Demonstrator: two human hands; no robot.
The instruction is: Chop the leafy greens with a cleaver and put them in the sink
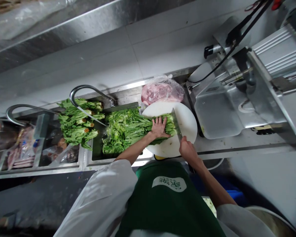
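My left hand (pixel 159 127) lies flat with fingers spread on a bunch of leafy greens (pixel 141 126), pressing it onto a round white cutting board (pixel 188 123). The stem end of the bunch points right. In my right hand (pixel 187 150) is the handle of a kitchen knife (pixel 177 124). Its blade stands at the right end of the stems; whether it touches them I cannot tell. Leaves of the bunch trail left off the board, over cut greens (pixel 114 131) that fill the sink beside it.
Wrapped raw meat (pixel 161 91) sits behind the board. A meat slicer (pixel 222 108) stands to the right. More whole greens (pixel 80 121) lie on the left, under a curved faucet (pixel 85 87). Farther left, a sink compartment holds bagged food (pixel 22 148).
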